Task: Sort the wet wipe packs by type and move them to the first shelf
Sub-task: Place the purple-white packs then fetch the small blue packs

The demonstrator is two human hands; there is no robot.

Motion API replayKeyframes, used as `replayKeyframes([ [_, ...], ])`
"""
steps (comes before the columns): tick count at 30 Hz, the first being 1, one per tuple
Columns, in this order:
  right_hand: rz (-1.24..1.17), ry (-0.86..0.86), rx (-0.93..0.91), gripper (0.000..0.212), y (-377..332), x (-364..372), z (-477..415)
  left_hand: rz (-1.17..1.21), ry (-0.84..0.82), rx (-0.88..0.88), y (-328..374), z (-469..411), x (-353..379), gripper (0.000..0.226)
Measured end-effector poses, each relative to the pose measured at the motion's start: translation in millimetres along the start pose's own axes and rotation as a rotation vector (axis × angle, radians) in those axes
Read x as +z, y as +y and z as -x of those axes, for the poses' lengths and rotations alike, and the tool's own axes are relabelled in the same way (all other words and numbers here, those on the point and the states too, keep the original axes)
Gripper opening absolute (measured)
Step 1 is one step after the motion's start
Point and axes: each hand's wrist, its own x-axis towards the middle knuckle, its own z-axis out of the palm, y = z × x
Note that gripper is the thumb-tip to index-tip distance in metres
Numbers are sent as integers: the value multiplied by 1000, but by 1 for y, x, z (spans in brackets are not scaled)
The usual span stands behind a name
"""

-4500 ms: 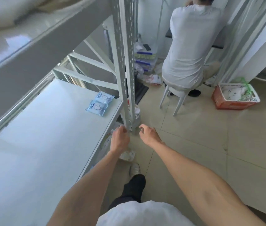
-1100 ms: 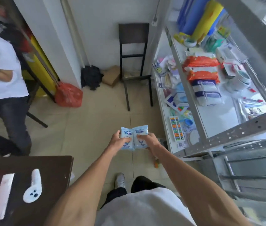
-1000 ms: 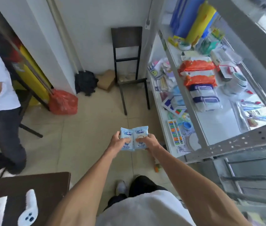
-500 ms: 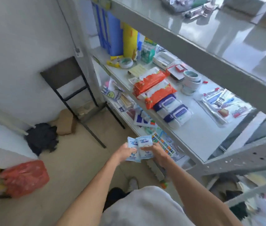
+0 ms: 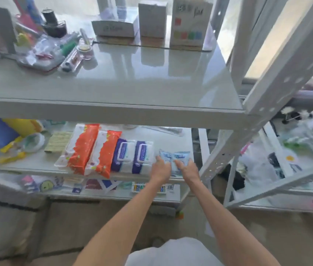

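Note:
Two small light blue wet wipe packs lie side by side on the white middle shelf (image 5: 174, 140), right of the other packs. My left hand (image 5: 161, 168) grips the left light blue pack (image 5: 164, 156); my right hand (image 5: 186, 168) grips the right light blue pack (image 5: 181, 156). To their left two purple-and-white packs (image 5: 132, 158) lie together. Further left come two orange-and-white packs (image 5: 94, 150). All packs sit in one row near the shelf's front edge.
The upper shelf (image 5: 132, 77) carries white boxes (image 5: 152, 19), a dark jar and loose stationery. Yellow and blue items (image 5: 3, 131) fill the middle shelf's left end. A perforated white upright (image 5: 228, 150) stands just right of my hands. The lower shelf (image 5: 103, 186) holds flat packets.
I turned to face the rack and brought both light blue packs forward from in front of my body onto the middle shelf, beside the purple packs.

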Motion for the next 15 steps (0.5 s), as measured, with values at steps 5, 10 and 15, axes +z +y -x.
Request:
replayKeyframes([
  [5, 244, 32, 83, 50, -4, 10, -19, -232, 9, 72, -2, -19, 1, 70],
  [10, 482, 139, 24, 50, 6, 36, -19, -574, 73, 275, -27, -21, 19, 90],
  [15, 661, 203, -52, 67, 10, 34, -22, -663, -36, 193, -32, -28, 22, 81],
])
